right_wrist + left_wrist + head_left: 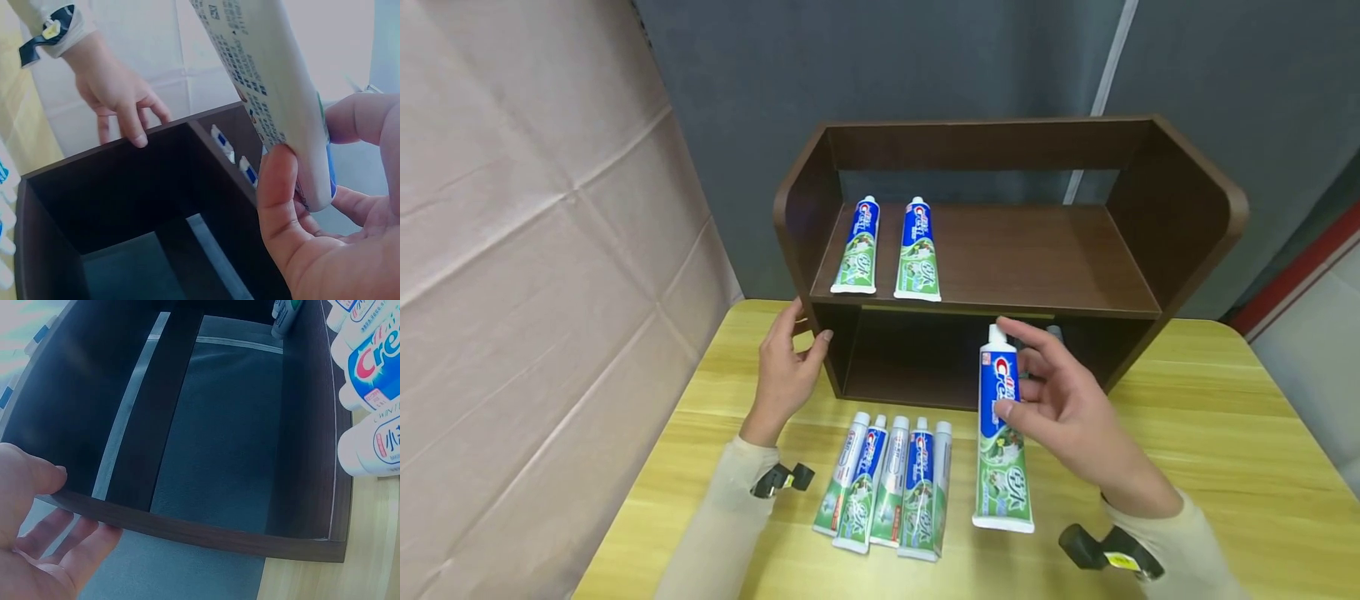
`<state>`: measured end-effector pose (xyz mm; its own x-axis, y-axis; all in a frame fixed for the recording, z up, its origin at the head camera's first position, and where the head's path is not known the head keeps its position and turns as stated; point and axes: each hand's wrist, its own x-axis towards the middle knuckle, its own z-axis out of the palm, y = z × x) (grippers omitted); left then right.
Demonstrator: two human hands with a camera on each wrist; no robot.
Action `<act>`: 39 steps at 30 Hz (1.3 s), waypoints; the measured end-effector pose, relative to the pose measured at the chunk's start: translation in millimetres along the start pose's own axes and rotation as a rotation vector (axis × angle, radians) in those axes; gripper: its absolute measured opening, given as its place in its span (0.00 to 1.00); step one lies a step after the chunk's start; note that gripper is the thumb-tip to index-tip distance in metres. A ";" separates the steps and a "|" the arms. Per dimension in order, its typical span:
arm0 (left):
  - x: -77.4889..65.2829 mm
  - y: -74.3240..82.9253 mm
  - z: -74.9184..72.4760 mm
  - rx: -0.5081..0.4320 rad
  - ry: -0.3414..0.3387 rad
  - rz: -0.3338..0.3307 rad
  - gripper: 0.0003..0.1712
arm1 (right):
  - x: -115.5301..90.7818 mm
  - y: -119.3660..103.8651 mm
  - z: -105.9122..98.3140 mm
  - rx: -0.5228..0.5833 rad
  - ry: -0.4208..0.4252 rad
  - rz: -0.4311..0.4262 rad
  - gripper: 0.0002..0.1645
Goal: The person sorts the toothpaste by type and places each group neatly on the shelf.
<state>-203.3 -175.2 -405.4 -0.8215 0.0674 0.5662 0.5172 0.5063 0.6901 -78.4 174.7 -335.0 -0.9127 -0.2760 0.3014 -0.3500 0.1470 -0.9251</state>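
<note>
My right hand (1071,412) holds a blue-and-green toothpaste tube (1002,442) between thumb and fingers, cap end up, in front of the shelf. In the right wrist view the tube's white printed back (275,75) shows. My left hand (786,367) grips the left side panel of the dark brown two-tier shelf (1030,258); in the left wrist view its thumb (47,477) lies inside the edge and the other fingers outside. Two matching tubes, a left one (857,250) and a right one (918,254), lie side by side on the upper tier, caps toward the back.
Several toothpaste tubes (891,483), blue-and-green ones among white-and-green ones, lie in a row on the wooden table (700,467) before the shelf. Inside the lower tier, a partly hidden tube (287,317) stands toward the right. A grey curtain (880,58) hangs behind.
</note>
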 end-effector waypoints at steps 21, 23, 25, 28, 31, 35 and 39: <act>0.1 0.6 0.7 0.008 -0.001 0.015 0.33 | 29.5 -27.2 -18.9 -0.128 0.047 -0.025 0.46; 0.0 0.2 0.7 0.008 0.000 0.011 0.33 | 33.3 -29.2 -21.3 -0.133 0.050 -0.031 0.46; -0.1 0.4 0.4 0.009 0.000 0.010 0.33 | 37.3 -31.3 -23.6 -0.139 0.054 -0.030 0.46; -0.3 0.1 0.2 0.011 0.000 0.011 0.34 | 42.7 -34.1 -26.5 -0.160 0.063 -0.019 0.46; -0.3 0.7 -0.1 0.014 -0.001 0.010 0.34 | 48.0 -35.8 -28.6 -0.191 0.071 -0.010 0.45; 0.0 0.6 -0.1 0.010 -0.003 0.011 0.34 | 54.7 -36.5 -30.9 -0.218 0.076 -0.002 0.45; 0.2 0.4 0.0 0.000 -0.005 0.011 0.34 | 62.1 -37.4 -34.0 -0.230 0.076 0.010 0.45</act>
<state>-203.3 -174.9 -405.1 -0.8170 0.0777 0.5714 0.5264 0.5052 0.6839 -129.1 184.4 -273.9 -0.9267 -0.2020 0.3169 -0.3714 0.3643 -0.8540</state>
